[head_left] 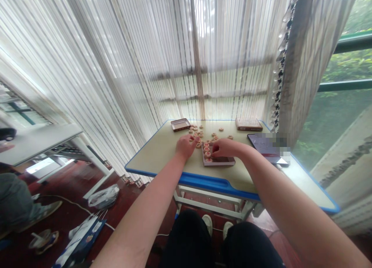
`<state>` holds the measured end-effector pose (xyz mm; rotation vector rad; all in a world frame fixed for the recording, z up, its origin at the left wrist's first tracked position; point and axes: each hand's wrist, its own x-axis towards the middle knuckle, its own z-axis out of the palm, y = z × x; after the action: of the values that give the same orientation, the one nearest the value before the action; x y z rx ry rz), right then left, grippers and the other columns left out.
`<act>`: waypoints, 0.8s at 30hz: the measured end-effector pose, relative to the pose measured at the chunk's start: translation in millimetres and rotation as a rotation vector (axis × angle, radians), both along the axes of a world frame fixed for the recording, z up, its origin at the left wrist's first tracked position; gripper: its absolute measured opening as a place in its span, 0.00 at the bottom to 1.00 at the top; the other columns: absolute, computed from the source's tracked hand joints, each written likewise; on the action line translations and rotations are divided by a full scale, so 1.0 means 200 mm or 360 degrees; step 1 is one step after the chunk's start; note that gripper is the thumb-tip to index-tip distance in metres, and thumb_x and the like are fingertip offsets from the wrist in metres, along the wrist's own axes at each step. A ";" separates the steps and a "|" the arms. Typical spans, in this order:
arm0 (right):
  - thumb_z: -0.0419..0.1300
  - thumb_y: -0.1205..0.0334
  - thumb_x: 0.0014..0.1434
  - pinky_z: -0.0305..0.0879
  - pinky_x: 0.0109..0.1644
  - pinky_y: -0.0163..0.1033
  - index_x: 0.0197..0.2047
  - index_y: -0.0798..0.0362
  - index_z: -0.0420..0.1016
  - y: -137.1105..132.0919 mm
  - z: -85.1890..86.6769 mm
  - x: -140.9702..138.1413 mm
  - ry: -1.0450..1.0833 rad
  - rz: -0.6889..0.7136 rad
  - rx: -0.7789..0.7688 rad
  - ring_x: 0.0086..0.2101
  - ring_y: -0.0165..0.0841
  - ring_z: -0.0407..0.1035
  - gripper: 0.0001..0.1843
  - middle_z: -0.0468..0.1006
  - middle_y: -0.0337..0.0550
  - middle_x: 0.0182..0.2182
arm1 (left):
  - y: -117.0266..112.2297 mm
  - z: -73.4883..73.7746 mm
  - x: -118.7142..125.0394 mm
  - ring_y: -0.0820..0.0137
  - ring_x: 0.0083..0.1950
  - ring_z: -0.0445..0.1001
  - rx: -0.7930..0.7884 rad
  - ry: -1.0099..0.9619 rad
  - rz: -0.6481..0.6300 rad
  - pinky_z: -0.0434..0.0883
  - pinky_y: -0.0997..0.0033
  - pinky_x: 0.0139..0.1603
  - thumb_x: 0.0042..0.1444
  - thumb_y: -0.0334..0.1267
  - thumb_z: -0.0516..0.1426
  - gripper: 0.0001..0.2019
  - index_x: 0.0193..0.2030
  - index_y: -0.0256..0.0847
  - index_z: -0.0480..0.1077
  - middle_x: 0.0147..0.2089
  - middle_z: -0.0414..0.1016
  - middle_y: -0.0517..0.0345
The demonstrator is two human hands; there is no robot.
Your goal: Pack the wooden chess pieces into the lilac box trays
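Observation:
Round wooden Chinese chess pieces with red markings lie loosely in the middle of the table. My left hand is at the near left side of this heap, thumb and fingers pinched on one Chinese chess piece. Just to the right, an open shallow box holds a column of red-marked pieces along its left side. Over that box, my right hand reaches in with curled fingers beside the column. Whatever its fingertips hold is hidden.
A small open box lid stands at the back left, a flat closed box at the back right. A tablet lies on the right of the table. Another person's leg and several bags show at left.

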<state>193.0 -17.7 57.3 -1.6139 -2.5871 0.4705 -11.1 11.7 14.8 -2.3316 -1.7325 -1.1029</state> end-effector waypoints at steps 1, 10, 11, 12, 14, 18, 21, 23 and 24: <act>0.59 0.53 0.48 0.58 0.29 0.34 0.32 0.51 0.77 0.01 -0.01 0.00 -0.0008 0.0007 0.0030 0.28 0.33 0.69 0.12 0.77 0.40 0.27 | 0.00 0.00 0.00 0.66 0.43 0.72 0.0010 -0.0001 -0.0006 0.64 0.68 0.47 0.58 0.55 0.47 0.22 0.34 0.39 0.71 0.36 0.75 0.52; 0.61 0.48 0.47 0.58 0.30 0.34 0.33 0.51 0.77 0.01 -0.02 -0.01 0.0093 0.0047 0.0033 0.29 0.32 0.68 0.16 0.78 0.40 0.29 | 0.00 0.00 0.00 0.66 0.42 0.72 0.0019 0.0026 0.0021 0.65 0.67 0.46 0.57 0.55 0.48 0.22 0.34 0.39 0.71 0.36 0.75 0.52; 0.61 0.48 0.46 0.58 0.30 0.33 0.33 0.51 0.77 0.00 -0.01 -0.01 0.0110 0.0054 0.0045 0.29 0.32 0.68 0.16 0.78 0.40 0.30 | 0.00 0.00 0.00 0.66 0.42 0.72 0.0020 0.0027 0.0016 0.65 0.67 0.46 0.57 0.55 0.48 0.21 0.34 0.39 0.71 0.36 0.75 0.52; 0.62 0.49 0.46 0.58 0.31 0.33 0.35 0.51 0.77 0.00 -0.01 -0.01 0.0134 0.0055 0.0063 0.29 0.32 0.68 0.17 0.78 0.40 0.30 | 0.00 0.00 0.00 0.66 0.42 0.72 0.0022 0.0025 0.0012 0.65 0.67 0.46 0.57 0.55 0.48 0.21 0.34 0.39 0.71 0.36 0.75 0.52; 0.62 0.50 0.45 0.58 0.30 0.33 0.39 0.50 0.77 -0.01 0.00 -0.02 0.0196 0.0060 0.0105 0.29 0.31 0.67 0.18 0.77 0.40 0.32 | 0.01 -0.01 0.00 0.66 0.42 0.71 0.0027 0.0018 0.0004 0.65 0.67 0.46 0.57 0.55 0.49 0.21 0.34 0.39 0.72 0.36 0.75 0.52; 0.60 0.54 0.49 0.58 0.31 0.32 0.39 0.48 0.78 -0.01 0.00 -0.04 0.0272 0.0212 0.0090 0.29 0.30 0.66 0.15 0.76 0.38 0.31 | 0.01 -0.02 -0.01 0.66 0.43 0.71 0.0033 -0.0001 -0.0002 0.65 0.67 0.47 0.56 0.55 0.49 0.21 0.34 0.39 0.72 0.37 0.75 0.52; 0.60 0.57 0.49 0.58 0.31 0.31 0.37 0.49 0.78 -0.01 0.00 -0.04 0.0287 0.0250 0.0056 0.29 0.28 0.66 0.12 0.75 0.38 0.30 | 0.02 -0.02 -0.01 0.65 0.43 0.72 0.0036 -0.0007 -0.0005 0.65 0.67 0.47 0.56 0.56 0.49 0.21 0.33 0.39 0.72 0.37 0.75 0.51; 0.61 0.57 0.48 0.57 0.31 0.30 0.37 0.50 0.78 -0.01 -0.01 -0.03 0.0294 0.0224 0.0033 0.28 0.28 0.65 0.12 0.74 0.38 0.29 | 0.02 -0.02 -0.01 0.65 0.42 0.72 0.0034 -0.0004 -0.0002 0.65 0.66 0.47 0.56 0.56 0.50 0.21 0.34 0.39 0.72 0.36 0.75 0.51; 0.61 0.57 0.48 0.57 0.30 0.30 0.37 0.50 0.78 0.00 -0.01 -0.03 0.0295 0.0211 0.0025 0.28 0.28 0.65 0.12 0.74 0.38 0.29 | 0.02 -0.02 -0.01 0.65 0.43 0.72 0.0031 -0.0006 0.0000 0.65 0.66 0.47 0.56 0.56 0.50 0.21 0.34 0.39 0.72 0.36 0.75 0.51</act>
<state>187.1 -18.6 56.0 -1.3299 -2.5601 0.5766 -12.5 15.9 10.8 -2.3200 -1.7147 -1.1198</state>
